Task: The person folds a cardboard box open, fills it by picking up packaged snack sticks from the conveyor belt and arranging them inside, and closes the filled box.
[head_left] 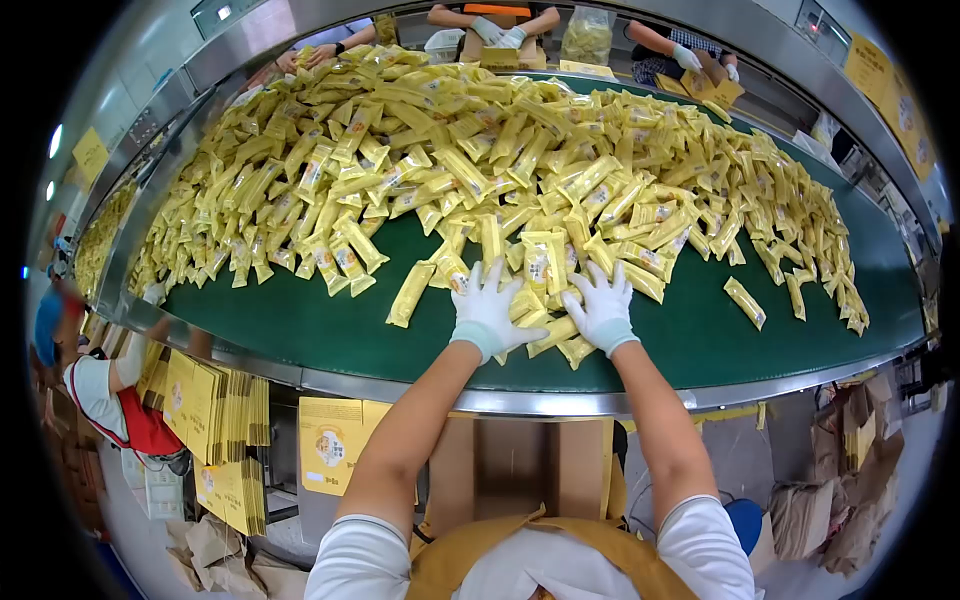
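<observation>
A large heap of yellow wrapped snack packets [420, 150] covers the far part of the green conveyor belt [300, 335]. My left hand [487, 310], in a white glove, lies with fingers spread against packets at the heap's near edge. My right hand [602, 308], gloved too, rests beside it with its fingers apart, touching packets. Between my hands sits a small cluster, including a packet with its printed label facing up [543, 262]. Neither hand is closed around a packet. A lone packet [410, 293] lies just left of my left hand.
An open cardboard box [460, 470] stands below the metal edge [540, 403]. Folded yellow cartons [215, 410] are stacked at left. Across the belt, co-workers' gloved hands [498, 34] handle boxes. Another person in a red apron [150, 425] stands at left. Brown paper packaging [805, 520] lies at right.
</observation>
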A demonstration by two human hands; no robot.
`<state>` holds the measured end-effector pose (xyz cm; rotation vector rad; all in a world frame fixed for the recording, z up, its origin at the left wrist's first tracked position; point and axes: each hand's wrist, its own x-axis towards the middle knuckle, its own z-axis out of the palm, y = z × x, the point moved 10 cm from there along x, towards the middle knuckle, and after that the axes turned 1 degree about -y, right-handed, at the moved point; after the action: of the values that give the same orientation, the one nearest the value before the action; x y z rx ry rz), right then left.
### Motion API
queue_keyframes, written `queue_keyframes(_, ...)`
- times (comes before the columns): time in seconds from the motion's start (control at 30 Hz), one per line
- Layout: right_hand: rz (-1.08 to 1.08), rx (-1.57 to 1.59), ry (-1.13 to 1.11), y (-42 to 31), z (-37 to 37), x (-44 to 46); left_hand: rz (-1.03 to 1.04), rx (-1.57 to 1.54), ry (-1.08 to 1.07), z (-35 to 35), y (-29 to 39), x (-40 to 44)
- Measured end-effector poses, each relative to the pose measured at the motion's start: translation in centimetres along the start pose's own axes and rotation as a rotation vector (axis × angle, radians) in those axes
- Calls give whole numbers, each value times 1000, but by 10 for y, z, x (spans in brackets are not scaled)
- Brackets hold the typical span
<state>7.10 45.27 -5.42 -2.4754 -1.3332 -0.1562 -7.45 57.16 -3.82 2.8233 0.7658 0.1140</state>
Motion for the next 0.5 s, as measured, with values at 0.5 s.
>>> queue_keyframes(0.5, 382, -155, 137, 26, -43, -95, 134, 90, 102, -1, -91, -81)
